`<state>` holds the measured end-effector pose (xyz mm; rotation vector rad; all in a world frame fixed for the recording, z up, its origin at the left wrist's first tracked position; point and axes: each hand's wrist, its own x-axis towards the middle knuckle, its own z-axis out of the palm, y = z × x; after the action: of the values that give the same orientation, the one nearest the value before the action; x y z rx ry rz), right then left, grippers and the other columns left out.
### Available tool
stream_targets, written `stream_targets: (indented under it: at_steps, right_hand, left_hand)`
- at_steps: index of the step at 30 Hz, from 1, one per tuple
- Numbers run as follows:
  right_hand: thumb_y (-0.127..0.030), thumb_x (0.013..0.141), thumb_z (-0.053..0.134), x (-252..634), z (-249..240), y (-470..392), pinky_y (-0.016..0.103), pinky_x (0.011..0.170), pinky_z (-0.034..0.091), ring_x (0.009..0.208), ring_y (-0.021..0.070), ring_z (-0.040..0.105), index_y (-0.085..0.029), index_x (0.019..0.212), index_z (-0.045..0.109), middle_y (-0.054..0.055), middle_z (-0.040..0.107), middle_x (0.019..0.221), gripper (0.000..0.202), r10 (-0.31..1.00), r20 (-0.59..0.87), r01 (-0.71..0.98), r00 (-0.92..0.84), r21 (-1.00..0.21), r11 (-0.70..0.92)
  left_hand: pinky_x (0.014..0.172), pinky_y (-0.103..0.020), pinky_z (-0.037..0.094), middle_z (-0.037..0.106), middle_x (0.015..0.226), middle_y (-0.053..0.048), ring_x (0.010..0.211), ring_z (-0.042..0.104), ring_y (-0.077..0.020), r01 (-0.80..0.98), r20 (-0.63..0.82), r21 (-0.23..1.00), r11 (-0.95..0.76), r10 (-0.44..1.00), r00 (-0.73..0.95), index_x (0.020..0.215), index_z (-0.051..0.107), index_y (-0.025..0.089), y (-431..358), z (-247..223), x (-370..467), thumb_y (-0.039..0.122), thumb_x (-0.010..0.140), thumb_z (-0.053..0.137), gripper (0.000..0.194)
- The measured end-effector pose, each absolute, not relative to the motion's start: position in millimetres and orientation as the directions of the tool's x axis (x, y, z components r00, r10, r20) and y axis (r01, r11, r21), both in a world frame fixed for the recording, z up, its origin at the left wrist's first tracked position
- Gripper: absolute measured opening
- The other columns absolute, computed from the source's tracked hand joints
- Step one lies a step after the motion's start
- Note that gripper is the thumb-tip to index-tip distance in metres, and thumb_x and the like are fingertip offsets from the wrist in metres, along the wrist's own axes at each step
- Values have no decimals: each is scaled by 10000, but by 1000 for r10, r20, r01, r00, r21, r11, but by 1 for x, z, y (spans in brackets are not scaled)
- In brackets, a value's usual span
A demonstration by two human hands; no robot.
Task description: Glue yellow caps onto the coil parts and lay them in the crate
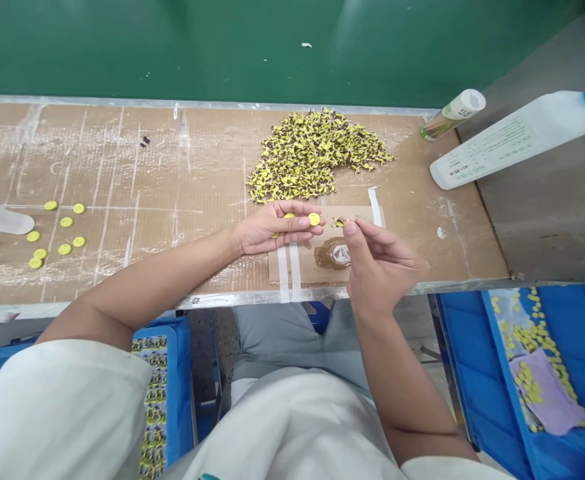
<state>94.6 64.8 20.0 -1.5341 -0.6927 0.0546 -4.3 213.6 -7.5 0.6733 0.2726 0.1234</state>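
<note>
Several round yellow discs are in my left hand (277,230), which is closed around them. One yellow disc (314,219) with small dark marks shows at its fingertips; others are partly hidden by the fingers. Close by on the right, my right hand (385,267) pinches a tiny yellow-and-black piece (339,223) between thumb and forefinger. Below both hands lies a taped cardboard sheet (307,275) with a wet brown patch (326,256) and a whitish spot in it. Just behind the hands rises a heap of small yellow-and-dark pieces (317,157).
Loose yellow discs (65,222) lie at the left beside a translucent bottle tip (2,219). At the right stand a white bottle (517,140) with a blue cap and a small cylindrical container (452,115). Blue crates (472,360) flank my legs below the table edge.
</note>
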Motion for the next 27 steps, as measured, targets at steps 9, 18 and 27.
stream_targets:
  at_steps: [9,18,27]
  right_hand:
    - [-304,707,785,81,22,80,343,727,620,745,193,722,-198,846,736,19,748,834,182,416,283,277,864,-958,76]
    - [-253,716,778,81,40,75,389,791,610,780,205,722,-213,852,739,17,749,855,147,419,351,357,838,-932,69]
    - [-339,786,714,121,69,57,305,783,601,964,168,695,-302,766,717,-63,740,832,42,498,-75,-307,864,-861,404]
  left_hand:
    - [964,-281,518,747,971,-71,917,709,-140,-14,-208,651,759,197,958,1010,708,152,212,-8,-5,152,763,721,248]
    - [927,-254,536,739,1020,-71,909,711,-140,-20,-201,644,765,195,960,1005,713,158,213,-9,-4,156,746,736,259]
    - [871,-239,560,745,989,-72,863,720,-140,-35,-230,635,772,232,945,970,718,142,215,-11,-4,108,753,717,220]
